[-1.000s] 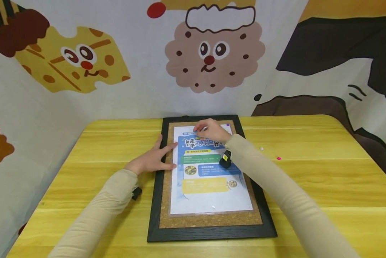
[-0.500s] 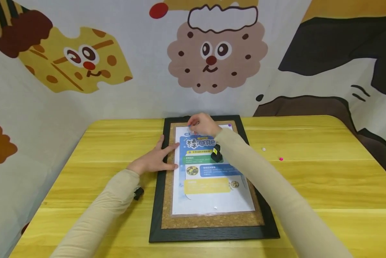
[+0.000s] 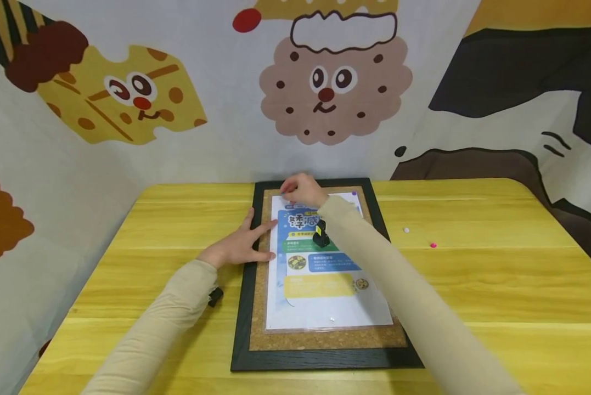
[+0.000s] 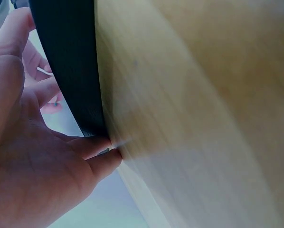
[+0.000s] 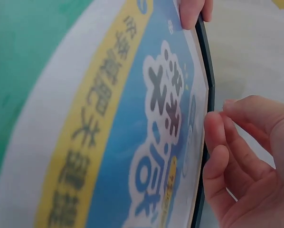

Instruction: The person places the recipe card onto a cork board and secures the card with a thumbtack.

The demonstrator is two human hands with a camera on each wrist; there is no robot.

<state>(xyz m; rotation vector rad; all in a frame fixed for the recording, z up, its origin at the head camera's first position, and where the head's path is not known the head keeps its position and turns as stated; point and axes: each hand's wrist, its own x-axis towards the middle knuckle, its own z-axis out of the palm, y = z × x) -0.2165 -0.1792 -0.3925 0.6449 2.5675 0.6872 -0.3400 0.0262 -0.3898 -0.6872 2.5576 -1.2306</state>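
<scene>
A printed poster (image 3: 320,307) lies on a cork board (image 3: 325,338) with a black frame (image 3: 320,359). My left hand (image 3: 238,245) rests with spread fingers across the frame's left side, fingertips on the poster's left edge. In the left wrist view, the fingers of this left hand (image 4: 52,156) reach over the black frame (image 4: 71,61). My right hand (image 3: 305,190) is at the poster's top-left corner. In the right wrist view, thumb and forefinger of the right hand (image 5: 256,156) pinch a tiny pin, mostly hidden; a bluish speck shows in the head view. A purple pushpin (image 3: 354,193) sits at the top-right corner.
A white pushpin (image 3: 406,230) and a pink pushpin (image 3: 433,245) lie on the wooden table (image 3: 497,285), right of the board. A small whitish piece (image 3: 332,319) is on the poster's lower part. A cartoon-printed cloth (image 3: 216,159) hangs behind the table.
My right hand has moved left and slightly up across the poster's top to its left corner, still pinching. The left hand has stayed on the frame. The head view has shifted slightly.
</scene>
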